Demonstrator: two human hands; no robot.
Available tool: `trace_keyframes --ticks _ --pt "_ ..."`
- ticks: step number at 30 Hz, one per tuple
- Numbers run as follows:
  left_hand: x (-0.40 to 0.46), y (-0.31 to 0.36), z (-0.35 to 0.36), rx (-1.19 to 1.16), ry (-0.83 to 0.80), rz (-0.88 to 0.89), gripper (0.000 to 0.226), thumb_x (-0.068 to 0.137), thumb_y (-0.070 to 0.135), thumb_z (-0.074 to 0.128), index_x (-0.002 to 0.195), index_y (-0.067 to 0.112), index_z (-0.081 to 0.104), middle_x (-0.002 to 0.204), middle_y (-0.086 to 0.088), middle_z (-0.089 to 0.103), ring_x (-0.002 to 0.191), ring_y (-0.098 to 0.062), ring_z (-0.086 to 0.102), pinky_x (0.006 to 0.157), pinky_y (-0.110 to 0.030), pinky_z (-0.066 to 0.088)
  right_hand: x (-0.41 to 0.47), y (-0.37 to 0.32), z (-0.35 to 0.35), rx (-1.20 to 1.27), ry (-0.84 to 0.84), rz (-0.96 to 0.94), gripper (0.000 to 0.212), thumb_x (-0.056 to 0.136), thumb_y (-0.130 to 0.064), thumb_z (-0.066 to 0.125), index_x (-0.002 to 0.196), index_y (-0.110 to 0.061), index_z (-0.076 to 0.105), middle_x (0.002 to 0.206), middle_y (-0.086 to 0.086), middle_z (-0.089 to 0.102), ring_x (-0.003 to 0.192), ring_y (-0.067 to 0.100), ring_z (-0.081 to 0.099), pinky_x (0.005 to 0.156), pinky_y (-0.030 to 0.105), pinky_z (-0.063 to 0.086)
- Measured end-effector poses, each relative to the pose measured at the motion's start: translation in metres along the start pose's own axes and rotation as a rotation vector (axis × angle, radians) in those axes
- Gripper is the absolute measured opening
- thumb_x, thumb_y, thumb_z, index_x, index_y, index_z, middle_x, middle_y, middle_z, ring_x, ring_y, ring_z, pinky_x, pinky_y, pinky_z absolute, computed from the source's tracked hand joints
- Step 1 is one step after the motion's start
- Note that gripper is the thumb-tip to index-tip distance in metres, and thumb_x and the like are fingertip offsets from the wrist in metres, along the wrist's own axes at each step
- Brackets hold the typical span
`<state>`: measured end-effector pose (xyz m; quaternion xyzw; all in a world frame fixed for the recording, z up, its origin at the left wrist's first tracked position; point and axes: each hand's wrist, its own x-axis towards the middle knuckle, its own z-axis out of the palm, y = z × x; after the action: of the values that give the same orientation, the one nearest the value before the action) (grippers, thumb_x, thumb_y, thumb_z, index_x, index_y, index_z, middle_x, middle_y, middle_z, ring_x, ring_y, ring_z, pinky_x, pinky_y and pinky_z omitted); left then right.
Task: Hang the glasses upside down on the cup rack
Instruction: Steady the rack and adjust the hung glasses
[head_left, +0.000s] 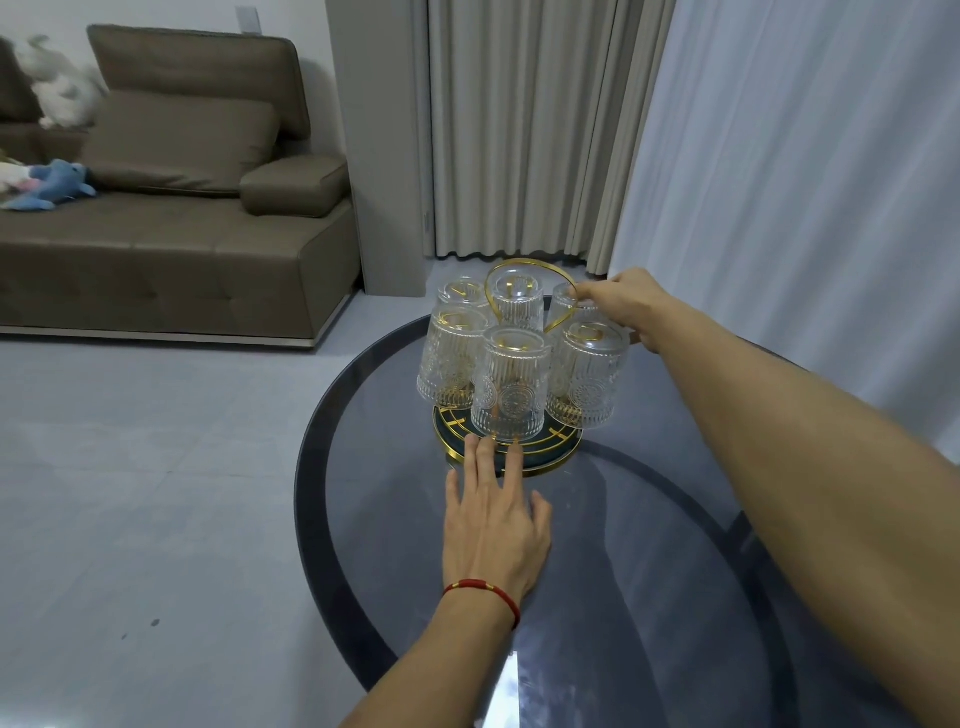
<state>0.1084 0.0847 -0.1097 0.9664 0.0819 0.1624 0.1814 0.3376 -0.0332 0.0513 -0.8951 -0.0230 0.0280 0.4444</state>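
A gold wire cup rack (540, 457) with a dark round base and a looped handle (524, 266) stands on the far part of a round glass table (649, 545). Several clear embossed glasses hang upside down on its pegs, the nearest one (511, 384) at the front middle. My right hand (621, 301) reaches over from the right and grips the back right glass (563, 304) near its upturned bottom. My left hand (493, 519) lies flat and spread on the table, fingertips touching the front rim of the rack base.
The table's dark rim (311, 467) curves close on the left, with grey floor beyond it. A brown sofa (171, 208) with plush toys stands at the back left. Curtains (519, 130) hang behind the rack and along the right side.
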Motion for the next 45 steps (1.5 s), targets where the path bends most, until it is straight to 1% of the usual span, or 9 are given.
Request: trace_keyframes --ticks 3,8,13,17,22,27,31,33,45 --pt "0.000 0.000 0.000 0.003 -0.005 0.001 0.058 0.101 0.039 0.033 0.156 0.019 0.027 0.167 -0.011 0.017 0.156 -0.027 0.002 0.122 -0.049 0.021 0.000 0.001 -0.001 -0.028 0.026 0.019 0.075 0.077 -0.059 0.080 0.126 -0.004 0.062 0.116 0.015 0.066 0.100 0.032 0.064 0.084 0.047 0.059" --pt "-0.001 -0.001 0.001 -0.008 -0.007 -0.005 0.059 0.102 0.039 0.033 0.156 0.019 0.026 0.168 -0.012 0.016 0.156 -0.027 0.002 0.123 -0.051 0.019 -0.004 0.000 -0.003 -0.055 0.047 -0.001 0.073 0.078 -0.057 0.079 0.121 -0.001 0.063 0.114 0.017 0.067 0.100 0.033 0.065 0.088 0.050 0.060" --pt "0.000 -0.001 0.002 -0.021 -0.012 -0.007 0.059 0.102 0.039 0.034 0.157 0.019 0.026 0.168 -0.013 0.015 0.156 -0.028 0.001 0.125 -0.052 0.016 -0.010 0.000 -0.004 -0.039 0.056 -0.004 0.077 0.080 -0.059 0.076 0.128 0.000 0.060 0.117 0.016 0.066 0.103 0.033 0.065 0.090 0.049 0.060" --pt "0.000 -0.001 0.002 -0.032 -0.006 -0.006 0.058 0.101 0.038 0.035 0.156 0.019 0.028 0.168 -0.013 0.017 0.156 -0.028 0.002 0.124 -0.052 0.018 -0.013 -0.002 -0.008 0.135 0.087 -0.002 0.062 0.086 -0.057 0.060 0.119 -0.003 0.064 0.116 0.021 0.070 0.097 0.031 0.067 0.089 0.047 0.056" --pt "0.000 -0.001 0.002 -0.030 0.008 -0.001 0.058 0.101 0.037 0.036 0.155 0.017 0.031 0.166 -0.015 0.021 0.156 -0.029 0.005 0.123 -0.051 0.020 -0.023 -0.021 -0.016 0.286 0.106 -0.249 0.057 0.094 -0.054 0.039 0.108 -0.010 0.072 0.111 0.013 0.074 0.101 0.025 0.068 0.101 0.047 0.052" --pt "0.000 -0.001 0.002 -0.016 -0.005 -0.005 0.059 0.100 0.038 0.034 0.156 0.019 0.028 0.167 -0.013 0.018 0.156 -0.028 0.002 0.123 -0.050 0.019 -0.034 -0.047 -0.004 0.106 -0.139 -0.444 0.072 0.100 -0.064 0.025 0.117 -0.012 0.071 0.110 0.003 0.076 0.106 0.016 0.068 0.087 0.029 0.043" --pt "0.000 0.000 0.001 -0.020 -0.001 -0.002 0.059 0.100 0.037 0.035 0.156 0.018 0.029 0.167 -0.013 0.018 0.156 -0.027 0.001 0.123 -0.049 0.019 -0.039 -0.063 0.010 -0.100 -0.306 -0.393 0.098 0.091 -0.082 0.013 0.143 -0.011 0.056 0.124 0.006 0.073 0.124 0.021 0.061 0.112 0.047 0.036" --pt "0.000 0.000 0.001 -0.013 -0.001 0.000 0.059 0.100 0.037 0.034 0.156 0.019 0.028 0.167 -0.012 0.018 0.156 -0.027 0.000 0.123 -0.049 0.018 -0.040 -0.068 0.013 -0.170 -0.330 -0.357 0.105 0.088 -0.086 0.009 0.151 -0.012 0.048 0.131 0.008 0.072 0.133 0.028 0.055 0.119 0.055 0.029" --pt "0.001 -0.001 0.005 0.000 -0.017 -0.006 0.060 0.101 0.039 0.029 0.157 0.020 0.023 0.168 -0.011 0.014 0.156 -0.026 -0.004 0.125 -0.049 0.013 -0.025 -0.085 0.017 -0.232 -0.332 -0.246 0.121 0.075 -0.095 0.003 0.162 -0.014 0.031 0.143 0.011 0.065 0.149 0.035 0.040 0.123 0.063 0.014"
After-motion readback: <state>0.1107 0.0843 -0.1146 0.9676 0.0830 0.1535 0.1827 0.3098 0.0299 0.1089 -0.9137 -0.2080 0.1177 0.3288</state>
